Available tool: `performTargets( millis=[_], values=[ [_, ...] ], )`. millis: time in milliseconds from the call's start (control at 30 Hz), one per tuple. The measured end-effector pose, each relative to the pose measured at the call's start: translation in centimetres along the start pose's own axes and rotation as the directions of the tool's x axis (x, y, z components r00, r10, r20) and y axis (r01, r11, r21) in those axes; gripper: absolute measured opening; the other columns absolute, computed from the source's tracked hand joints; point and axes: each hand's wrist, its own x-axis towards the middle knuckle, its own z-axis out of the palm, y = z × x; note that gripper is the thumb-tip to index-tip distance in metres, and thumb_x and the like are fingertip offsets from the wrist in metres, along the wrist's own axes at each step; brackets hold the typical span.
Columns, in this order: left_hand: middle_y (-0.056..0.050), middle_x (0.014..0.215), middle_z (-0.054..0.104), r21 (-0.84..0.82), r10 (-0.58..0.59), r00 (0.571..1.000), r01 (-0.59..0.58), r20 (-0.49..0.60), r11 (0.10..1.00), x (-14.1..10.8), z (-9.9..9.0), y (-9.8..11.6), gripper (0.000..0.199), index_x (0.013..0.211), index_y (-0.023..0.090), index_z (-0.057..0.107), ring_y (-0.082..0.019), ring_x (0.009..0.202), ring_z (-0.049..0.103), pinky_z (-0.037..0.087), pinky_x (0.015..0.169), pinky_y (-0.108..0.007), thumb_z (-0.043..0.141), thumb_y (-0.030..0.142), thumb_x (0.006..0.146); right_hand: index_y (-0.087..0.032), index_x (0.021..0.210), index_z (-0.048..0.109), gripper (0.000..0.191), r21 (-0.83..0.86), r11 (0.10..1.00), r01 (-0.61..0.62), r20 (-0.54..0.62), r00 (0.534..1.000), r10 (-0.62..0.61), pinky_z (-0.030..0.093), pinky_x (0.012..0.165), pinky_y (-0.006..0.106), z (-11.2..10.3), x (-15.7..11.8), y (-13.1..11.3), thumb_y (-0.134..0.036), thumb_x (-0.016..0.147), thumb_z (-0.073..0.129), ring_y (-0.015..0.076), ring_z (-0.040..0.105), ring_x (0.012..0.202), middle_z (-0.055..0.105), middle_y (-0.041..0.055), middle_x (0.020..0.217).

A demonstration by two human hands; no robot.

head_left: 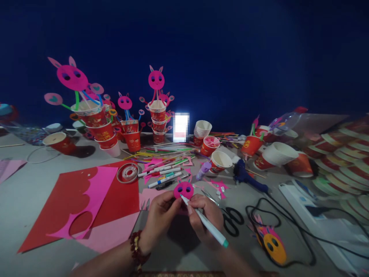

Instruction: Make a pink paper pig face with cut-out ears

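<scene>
Between thumb and fingers my left hand pinches the edge of a pink paper bunny face with ears and dark eyes. A white marker with a teal end is gripped in my right hand, its tip at the lower part of the face. Black-handled scissors lie just right of my right hand. Beyond the face are several markers, a purple glue stick and pink paper scraps.
At left lie red paper and cut pink paper, with a tape roll. Decorated cup figures stand at the back. To the right are a blue glue gun, its looping cord, an orange paper face and stacked cups.
</scene>
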Motion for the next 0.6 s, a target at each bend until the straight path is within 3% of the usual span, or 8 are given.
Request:
performTargets(
  millis=[233, 600],
  values=[
    [-0.003, 0.072, 0.071, -0.005, 0.001, 1.0, -0.001, 0.019, 1.0, -0.1, 0.19, 0.1, 0.025, 0.084, 0.017, 0.076, -0.018, 0.067, 0.064, 0.056, 0.065, -0.027, 0.069, 0.04, 0.085, -0.025, 0.087, 0.058, 0.015, 0.043, 0.997, 0.061, -0.015, 0.998, -0.06, 0.054, 0.059, 0.032, -0.01, 0.01, 0.19, -0.012, 0.081, 0.055, 0.0197, 0.067, 0.064, 0.066, 0.0003, 0.071],
    [-0.003, 0.076, 0.073, 0.113, 0.065, 0.998, -0.062, -0.026, 0.992, -0.11, 0.08, -0.02, 0.023, 0.086, 0.017, 0.077, -0.019, 0.072, 0.065, 0.054, 0.07, -0.027, 0.068, 0.038, 0.085, -0.024, 0.085, 0.06, 0.012, -0.015, 1.0, 0.026, 0.004, 1.0, -0.026, 0.051, 0.059, 0.03, -0.1, 0.27, -0.32, -0.013, 0.081, 0.055, 0.0189, 0.068, 0.064, 0.068, 0.0001, 0.072]
  ],
)
